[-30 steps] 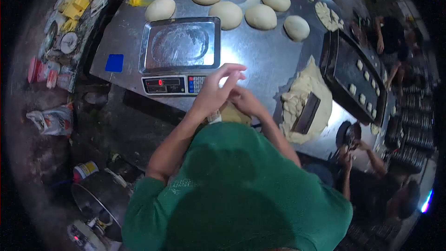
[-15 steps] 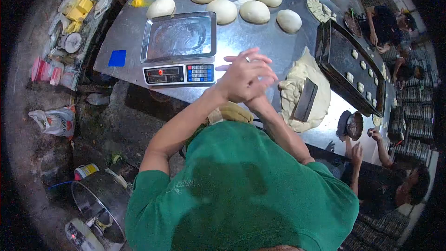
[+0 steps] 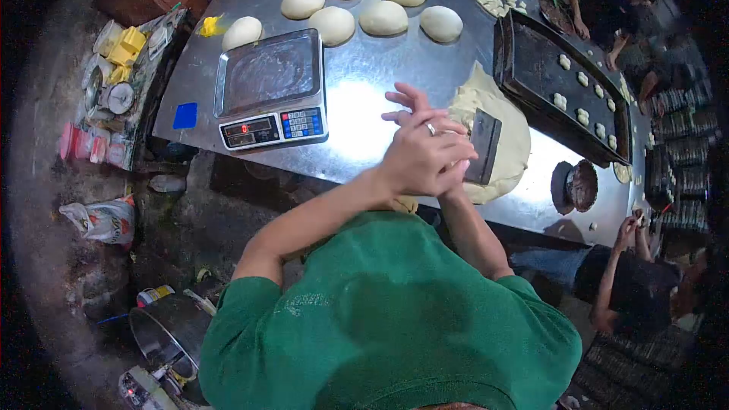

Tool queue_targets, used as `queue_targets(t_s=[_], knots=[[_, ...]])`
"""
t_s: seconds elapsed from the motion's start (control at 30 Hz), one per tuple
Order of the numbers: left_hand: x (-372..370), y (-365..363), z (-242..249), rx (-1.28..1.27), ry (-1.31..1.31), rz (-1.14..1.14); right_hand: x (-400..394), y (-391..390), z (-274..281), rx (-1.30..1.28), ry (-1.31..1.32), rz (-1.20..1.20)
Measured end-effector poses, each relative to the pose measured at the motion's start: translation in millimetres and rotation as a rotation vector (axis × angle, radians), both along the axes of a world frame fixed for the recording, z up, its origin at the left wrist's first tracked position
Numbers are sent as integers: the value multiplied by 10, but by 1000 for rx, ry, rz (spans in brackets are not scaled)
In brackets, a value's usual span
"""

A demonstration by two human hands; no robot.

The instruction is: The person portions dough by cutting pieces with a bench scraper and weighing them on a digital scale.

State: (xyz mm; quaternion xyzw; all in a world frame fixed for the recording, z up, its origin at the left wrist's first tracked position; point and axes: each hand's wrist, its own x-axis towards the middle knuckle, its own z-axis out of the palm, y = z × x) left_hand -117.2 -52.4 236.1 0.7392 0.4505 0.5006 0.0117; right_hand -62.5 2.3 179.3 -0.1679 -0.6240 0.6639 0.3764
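Note:
My left hand (image 3: 427, 153), with a ring on one finger, lies across my right hand (image 3: 410, 99) above the table's near edge. The left fingers stretch out to the right, and the right fingertips stick out up and left from beneath. Much of the right hand is hidden; nothing shows in either hand. Just right of them, a slab of dough (image 3: 510, 159) lies on the metal table, with a flat dough scraper (image 3: 483, 148) on top. To their left stands a digital scale (image 3: 269, 76) with a bare tray and a red-lit display.
Several round dough balls (image 3: 332, 26) sit behind the scale, flattened ones farther back. A black baking tray (image 3: 543, 68) with small dough pieces is at right, near a round bowl (image 3: 582, 186). Co-workers (image 3: 634, 281) stand along the right side. A mixing bowl (image 3: 171, 330) is lower left.
My joined hands have shifted right and down in view, nearer the scraper, and the left fingers lie closer together. The camera view has turned slightly. A co-worker at lower right has brought both hands together.

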Motion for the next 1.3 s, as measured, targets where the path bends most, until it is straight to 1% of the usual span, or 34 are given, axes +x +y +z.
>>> queue_targets(t_s=[0.03, 0.07, 0.1, 0.13, 0.17, 0.2, 0.3, 0.33, 0.43, 0.47, 0.57, 0.6, 0.7, 0.73, 0.8, 0.83, 0.9, 0.93, 1.03, 1.07, 1.17, 1.23, 1.3], knots=[[-56, 49, -44, 26, -6, -89, 90, -29, 72, -10, 14, 27], [-157, 103, -99, 0, 26, -215, 179, -56, 145, -20, 27, 54], [-231, 137, -68, -12, 12, -252, 268, -84, 218, -31, 40, 81], [-293, 166, -3, -23, -2, -287, 275, -96, 169, 165, -18, 20], [-323, 190, 38, -31, -15, -320, 293, -118, 155, 201, -19, 10], [-317, 200, 66, -103, -53, -311, 331, -185, 200, 161, -6, 15], [-135, 162, 140, -128, -261, -205, 367, -307, 340, -17, 64, 37], [-9, 128, 153, -120, -292, -156, 378, -283, 406, -67, 86, 42], [261, 48, 186, -16, -267, -5, 379, -175, 626, -185, 153, 65], [352, -7, 219, -39, -272, 53, 388, -183, 701, -216, 170, 73], [475, -72, 314, 47, -108, 221, 353, -93, 877, -285, 211, 81], [467, -88, 284, 7, -6, 252, 308, -69, 898, -302, 219, 78], [365, -28, 280, -66, -103, 280, 218, -39, 934, -327, 226, 62], [304, 1, 307, -80, -186, 246, 210, -62, 931, -327, 230, 53], [155, 60, 395, -106, -355, 172, 192, -167, 883, -282, 229, 25], [87, 77, 453, -106, -428, 124, 199, -180, 874, -213, 209, -10], [-44, 89, 565, -109, -572, 20, 213, -284, 822, 35, 91, -124], [-104, 85, 599, -57, -496, 24, 222, -335, 801, 171, 10, -187], [-268, 63, 779, 24, -629, -94, 181, -574, 705, 172, 111, -123], [-298, 94, 741, 35, -651, -144, 194, -639, 741, 73, 133, -110], [-292, 39, 737, 131, -447, -49, 82, -561, 952, 140, 167, -44], [-224, -46, 766, 105, -382, -11, -113, -442, 1075, 117, 423, 18], [-166, -36, 676, 109, -357, 8, -194, -274, 1301, 90, 332, -4]])
